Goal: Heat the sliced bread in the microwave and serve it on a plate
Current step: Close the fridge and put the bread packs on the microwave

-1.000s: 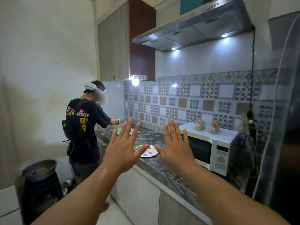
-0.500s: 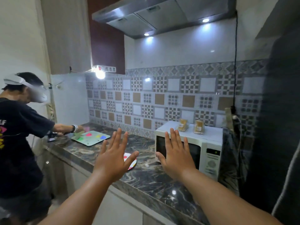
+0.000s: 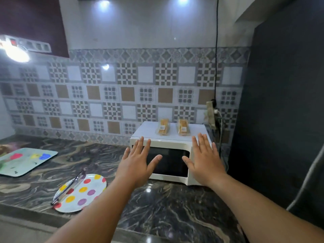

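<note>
**Both hands raised flat before the microwave**

Left hand and right hand are held up side by side with palms facing away, fingers straight and spread, gripping nothing. Seen from the head camera, they overlap the front of the white microwave, the left over the door's left part and the right over its right end; whether either touches it cannot be told. The microwave door is closed, and the appliance stands on the dark marbled tabletop against the patterned tile wall.

Two packs of sliced bread sit on top of the microwave, well apart from the hands: one pack to the left, the other pack just beside it on the right. A round plate with coloured dots lies on the tabletop left of the microwave, with metal tongs resting across its left rim. Farther left lies a pale tray with coloured shapes.
</note>
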